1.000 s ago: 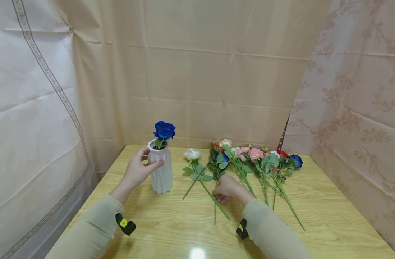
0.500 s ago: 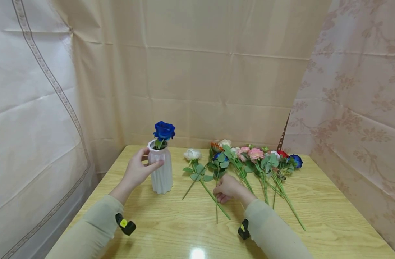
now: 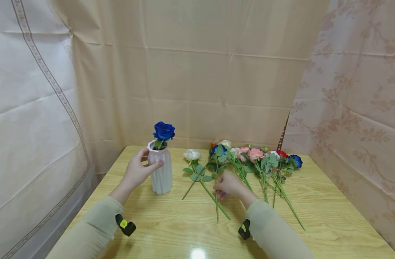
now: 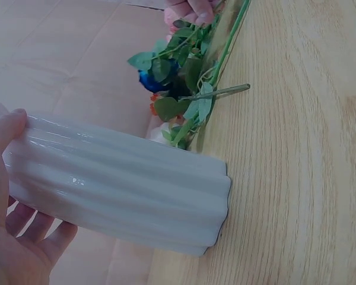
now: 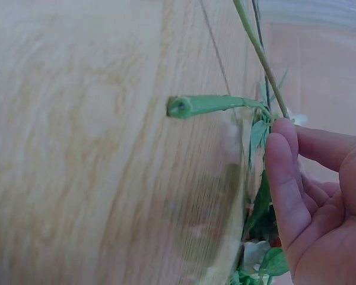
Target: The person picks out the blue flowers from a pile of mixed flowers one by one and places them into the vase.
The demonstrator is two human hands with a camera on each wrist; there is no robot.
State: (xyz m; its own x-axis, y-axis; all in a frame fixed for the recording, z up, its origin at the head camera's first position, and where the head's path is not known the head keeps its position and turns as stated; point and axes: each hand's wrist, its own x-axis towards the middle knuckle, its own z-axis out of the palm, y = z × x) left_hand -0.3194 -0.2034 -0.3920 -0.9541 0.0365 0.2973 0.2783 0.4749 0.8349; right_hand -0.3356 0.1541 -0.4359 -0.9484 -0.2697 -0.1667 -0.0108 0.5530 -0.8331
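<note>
A white ribbed vase [image 3: 162,176] stands upright on the table's left half, with one blue rose [image 3: 164,131] in its mouth. My left hand [image 3: 137,171] grips the vase near its top, thumb in front and fingers round the far side. In the left wrist view, the thumb and fingers lie along the pale wall of the vase [image 4: 124,178]. My right hand [image 3: 229,186] pinches the thin stem of another blue rose [image 3: 219,150]. In the right wrist view that stem [image 5: 262,56] runs between thumb and forefinger; its bloom cannot be made out there.
Beside the vase lies a white rose [image 3: 192,154] with a thick green stem. Pink blooms [image 3: 255,154], a red flower [image 3: 282,154] and a further blue rose [image 3: 295,161] lie in a row at the right of the wooden table [image 3: 171,230]. Cloth hangs behind and at both sides.
The blue rose in my right hand has risen slightly and its bloom has shifted a little left, covering more of the orange flower. My left hand and the vase stay put.
</note>
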